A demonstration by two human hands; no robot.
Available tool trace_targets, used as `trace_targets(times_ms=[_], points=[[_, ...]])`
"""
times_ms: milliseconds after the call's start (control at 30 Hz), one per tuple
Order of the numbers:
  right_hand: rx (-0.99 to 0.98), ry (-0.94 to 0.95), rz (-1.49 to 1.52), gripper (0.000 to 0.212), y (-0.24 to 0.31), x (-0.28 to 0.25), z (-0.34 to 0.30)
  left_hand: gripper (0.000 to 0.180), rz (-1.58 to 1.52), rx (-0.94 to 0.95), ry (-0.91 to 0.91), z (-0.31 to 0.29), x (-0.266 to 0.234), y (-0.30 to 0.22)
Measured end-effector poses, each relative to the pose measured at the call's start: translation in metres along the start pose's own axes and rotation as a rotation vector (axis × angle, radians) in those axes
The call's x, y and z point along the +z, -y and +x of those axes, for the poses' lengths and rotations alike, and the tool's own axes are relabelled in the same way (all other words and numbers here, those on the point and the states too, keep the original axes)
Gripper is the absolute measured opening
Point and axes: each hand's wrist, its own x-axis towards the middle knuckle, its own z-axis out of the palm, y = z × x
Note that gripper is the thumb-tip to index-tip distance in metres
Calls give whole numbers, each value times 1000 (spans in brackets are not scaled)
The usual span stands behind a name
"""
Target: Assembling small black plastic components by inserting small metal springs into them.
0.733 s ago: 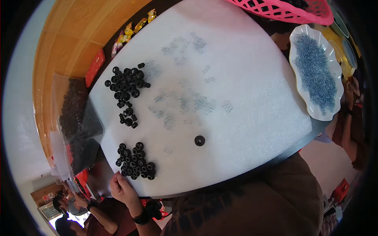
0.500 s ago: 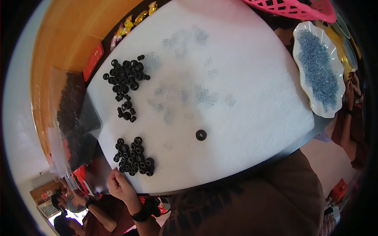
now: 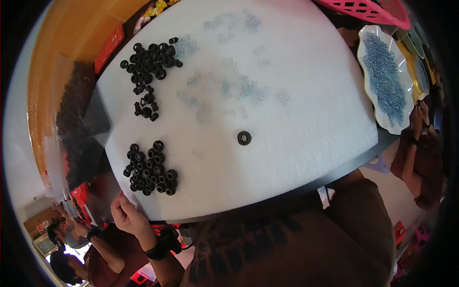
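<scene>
My left hand (image 3: 128, 216) is at the near left edge of the white-covered table (image 3: 301, 162). Its fingers are curled in toward the thumb; whatever they may hold is hidden. Just beyond it lies a pile of small black ring-shaped parts (image 3: 152, 168) with hollow middles. Farther back on the left sits a second pile of black parts (image 3: 148, 62), some ending in a few scattered pieces. One black ring (image 3: 244, 138) lies alone near the middle front, apart from both piles. My right hand is out of the picture.
A white scalloped dish (image 3: 405, 62) of small clear bluish pieces stands at the right, by a pink basket (image 3: 363, 10). Loose clear pieces (image 3: 251, 91) are scattered on the white cover. A clear bin (image 3: 103, 112) of dark parts stands left. Other people work at both sides.
The view has shifted, so the tabletop and its piles appear higher and somewhat left. My left hand keeps about the same place by the near pile, fingers still curled.
</scene>
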Motion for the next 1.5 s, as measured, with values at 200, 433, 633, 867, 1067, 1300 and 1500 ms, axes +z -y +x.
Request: trace_targets(times_ms=[200,433,633,867,1067,1300,1500], points=[[82,525,344,24,25,-40,-61,16,-238,-72,26,-9,-11,-39],[-292,751,1439,14,79,-115,-95,18,-510,595,466,-7,-7,-146],[-140,582,1646,20,134,-94,-82,28,-674,821,729,11,19,-199],[2,665,1596,22,152,-99,-82,39,-603,698,665,2,24,-206],[16,658,1560,22,162,-94,-71,44,-543,699,529,1,32,-198],[0,688,1528,23,170,-69,-63,42,-436,633,493,-6,46,-175],[-342,544,1054,22,163,-65,-58,33,-465,493,547,-4,42,-154]])
